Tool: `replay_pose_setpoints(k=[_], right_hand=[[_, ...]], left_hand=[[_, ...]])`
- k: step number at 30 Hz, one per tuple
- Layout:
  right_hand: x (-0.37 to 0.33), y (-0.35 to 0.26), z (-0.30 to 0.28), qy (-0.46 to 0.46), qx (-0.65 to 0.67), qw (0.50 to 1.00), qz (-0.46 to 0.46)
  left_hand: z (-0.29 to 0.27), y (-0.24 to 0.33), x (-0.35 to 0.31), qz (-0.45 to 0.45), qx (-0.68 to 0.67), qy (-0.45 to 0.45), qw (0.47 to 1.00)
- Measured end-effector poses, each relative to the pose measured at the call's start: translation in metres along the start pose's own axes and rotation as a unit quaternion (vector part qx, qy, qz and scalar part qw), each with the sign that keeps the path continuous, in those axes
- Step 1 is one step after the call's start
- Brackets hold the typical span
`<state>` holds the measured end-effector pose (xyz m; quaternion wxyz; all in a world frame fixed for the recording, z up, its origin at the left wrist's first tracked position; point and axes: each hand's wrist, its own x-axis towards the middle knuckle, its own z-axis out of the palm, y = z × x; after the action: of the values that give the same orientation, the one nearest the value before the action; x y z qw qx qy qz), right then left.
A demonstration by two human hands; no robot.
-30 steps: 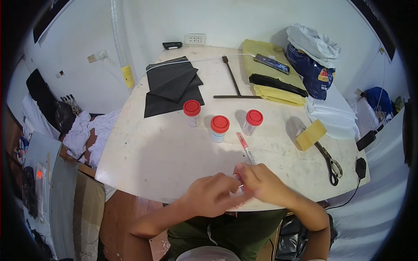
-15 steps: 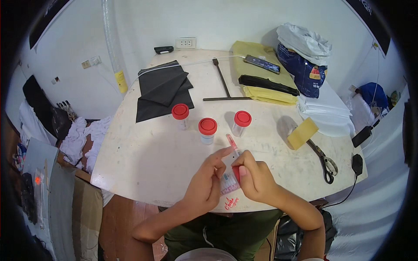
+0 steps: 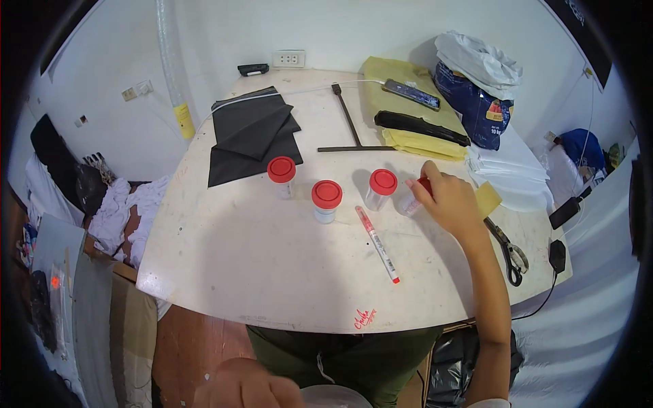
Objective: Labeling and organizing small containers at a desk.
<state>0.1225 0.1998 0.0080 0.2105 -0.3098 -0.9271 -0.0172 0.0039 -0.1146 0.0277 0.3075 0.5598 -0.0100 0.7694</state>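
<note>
My right hand (image 3: 447,198) is closed round the red lid of a clear specimen cup (image 3: 410,204) at the right end of a loose row. Fingers cover most of that lid. Three more such cups with red screw lids stand upright: a left one (image 3: 282,178), a middle one (image 3: 326,200) and a right one (image 3: 381,189). A red marker pen (image 3: 378,245) lies capped on the table in front of them. My left hand (image 3: 248,389) is low at the bottom edge, off the table, back upward; its fingers are cut off and blurred.
Beside my right wrist are a yellow tape roll (image 3: 488,198) and black scissors (image 3: 507,251). Black sheets (image 3: 255,139), a dark T-shaped bar (image 3: 357,148), a phone (image 3: 411,95) on yellow folded material and a blue bag (image 3: 473,105) lie farther back. A clear tub (image 3: 335,397) sits at my lap.
My right hand has carried the cup from the front edge to the right end of the row. The marker now lies in full view. My left hand has withdrawn down to the bottom edge.
</note>
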Motion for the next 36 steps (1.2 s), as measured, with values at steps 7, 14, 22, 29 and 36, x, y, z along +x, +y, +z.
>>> replay_pose_setpoints(k=[7,14,22,29,36], right_hand=[[0.008,-0.006,0.001,0.028,0.077,0.996,-0.031],[0.005,-0.036,0.05,0.047,-0.022,0.98,-0.191],[0.051,-0.015,0.077,0.152,-0.136,0.954,-0.222],[0.042,-0.064,0.046,0.173,0.137,0.943,-0.249],[0.029,-0.095,0.038,-0.013,0.13,0.929,-0.346]], left_hand=[[0.001,0.008,0.005,-0.044,-0.106,-0.047,0.992],[0.002,0.011,-0.013,0.004,-0.125,-0.021,0.992],[0.001,0.019,-0.017,0.036,-0.13,0.006,0.991],[-0.019,0.041,-0.009,-0.091,-0.132,-0.049,0.986],[-0.008,0.036,-0.021,-0.011,-0.07,-0.01,0.997]])
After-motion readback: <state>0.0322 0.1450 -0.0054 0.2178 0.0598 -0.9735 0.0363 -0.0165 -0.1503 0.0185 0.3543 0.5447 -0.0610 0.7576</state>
